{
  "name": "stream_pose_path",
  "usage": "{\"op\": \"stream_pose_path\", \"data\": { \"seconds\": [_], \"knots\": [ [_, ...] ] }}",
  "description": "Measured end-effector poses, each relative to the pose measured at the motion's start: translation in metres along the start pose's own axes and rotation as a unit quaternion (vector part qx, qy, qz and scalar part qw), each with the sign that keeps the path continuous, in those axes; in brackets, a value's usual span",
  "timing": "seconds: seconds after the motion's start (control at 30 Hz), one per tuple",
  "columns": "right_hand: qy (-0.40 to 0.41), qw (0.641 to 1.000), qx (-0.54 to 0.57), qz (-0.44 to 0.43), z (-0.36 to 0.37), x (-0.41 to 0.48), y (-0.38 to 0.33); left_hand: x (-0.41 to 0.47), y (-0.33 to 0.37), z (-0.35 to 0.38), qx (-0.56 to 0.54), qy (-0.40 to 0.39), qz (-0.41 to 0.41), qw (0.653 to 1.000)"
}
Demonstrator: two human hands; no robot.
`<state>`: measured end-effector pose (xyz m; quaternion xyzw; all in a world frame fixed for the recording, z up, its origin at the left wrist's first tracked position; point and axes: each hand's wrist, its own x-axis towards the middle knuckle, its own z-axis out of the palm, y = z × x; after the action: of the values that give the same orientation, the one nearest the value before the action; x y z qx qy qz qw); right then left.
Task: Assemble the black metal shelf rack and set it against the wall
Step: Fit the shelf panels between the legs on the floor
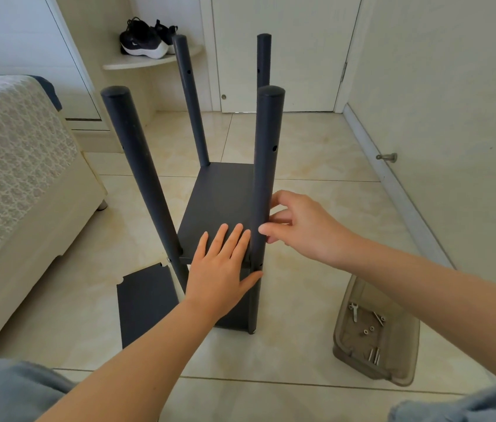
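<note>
The black metal rack stands on the tiled floor with four round posts rising from it. A black shelf panel (222,193) sits between the posts low down. My left hand (225,263) lies flat on the panel's near edge, fingers straight, thumb against the near right post (266,166). My right hand (298,223) touches that same post from the right, its fingertips and thumb lightly on the tube. A loose black shelf panel (146,303) lies flat on the floor at the near left, next to the near left post (140,166).
A clear plastic tray (374,330) with screws, nuts and a small wrench lies on the floor at the right. A bed (21,178) fills the left side. White doors and walls close the back and right, with a door stop (388,157) low on the right wall. Shoes (144,39) sit on a corner ledge.
</note>
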<state>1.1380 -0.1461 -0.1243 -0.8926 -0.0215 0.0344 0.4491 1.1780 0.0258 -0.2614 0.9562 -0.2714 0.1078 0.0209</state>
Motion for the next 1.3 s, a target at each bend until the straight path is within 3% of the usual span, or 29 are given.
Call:
{"op": "stream_pose_path", "data": {
  "seconds": [0.27,0.43,0.6,0.8,1.07,1.3],
  "knots": [
    [0.011,0.995,0.077,0.059,-0.015,0.0,0.044,0.005,0.005,0.001,0.006,0.039,-0.014,0.999],
    [0.038,0.973,0.063,0.217,-0.011,-0.012,0.137,0.008,0.011,0.0,0.012,0.062,-0.01,0.998],
    [0.038,0.936,-0.072,0.341,0.012,-0.025,0.226,0.009,0.012,0.003,0.019,0.081,-0.012,0.996],
    [0.004,0.888,-0.066,0.455,0.042,-0.038,0.261,0.011,0.015,0.009,0.025,0.08,-0.021,0.996],
    [-0.022,0.893,-0.064,0.444,0.083,-0.038,0.261,0.011,0.013,0.011,0.035,0.09,-0.019,0.995],
    [-0.094,0.912,-0.032,0.397,0.115,-0.033,0.238,0.011,0.016,0.01,0.039,0.075,-0.023,0.996]
  ]
}}
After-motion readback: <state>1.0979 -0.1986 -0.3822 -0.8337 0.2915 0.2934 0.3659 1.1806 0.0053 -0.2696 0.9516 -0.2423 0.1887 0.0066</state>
